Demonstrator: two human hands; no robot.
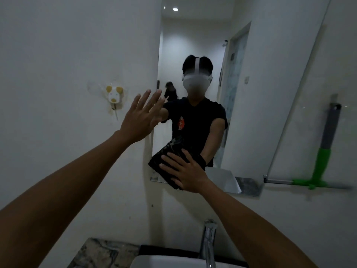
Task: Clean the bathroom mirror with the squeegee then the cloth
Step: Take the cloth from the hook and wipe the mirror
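Against mirror [193, 45], right hand [188, 172] flat-presses black cloth [164, 161]; left hand [142, 115] splayed, empty.

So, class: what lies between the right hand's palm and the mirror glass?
In the head view, a dark cloth lies flat between the right hand and the mirror.

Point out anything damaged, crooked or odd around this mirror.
The wall hook left of the mirror has yellowish staining on the wall beneath it. The squeegee rests on the rail at right, not in use. Nothing else stands out.
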